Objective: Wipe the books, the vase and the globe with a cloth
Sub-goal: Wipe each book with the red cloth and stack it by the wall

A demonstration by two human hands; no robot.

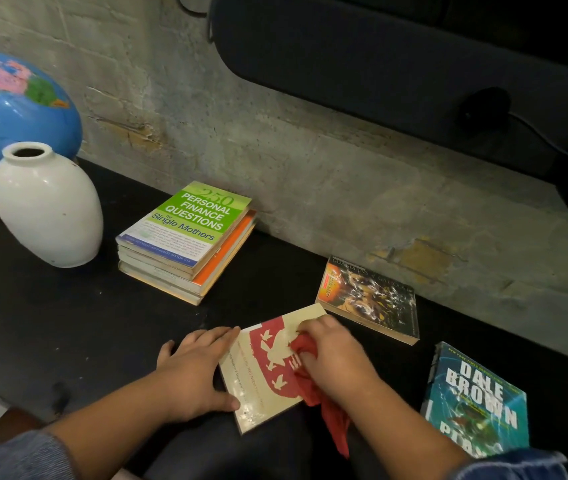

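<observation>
Red cloth [332, 422] is bunched in the right hand [336, 356], whose fingers curl round it and press it onto the cover of a cream-and-red book [261, 375] lying flat on the black table [68, 323], bottom centre of frame. Left hand [192, 372] is flat and open, fingers straight, braced against the book's left edge, gripping nothing. Judging by this, the task is at the book stage, one book mid-wipe. A dark paperback [369, 299] lies just above it and a teal paperback [476, 400] sits at lower right, both apart from the hands. A stack of books [189, 237] with a green cover on top sits centre left. Can't tell which of these are already wiped. White vase [47, 206] and globe [9, 102] stand at upper left, well apart from the cloth, and probably remain to be done. My read: well short of finished.
</observation>
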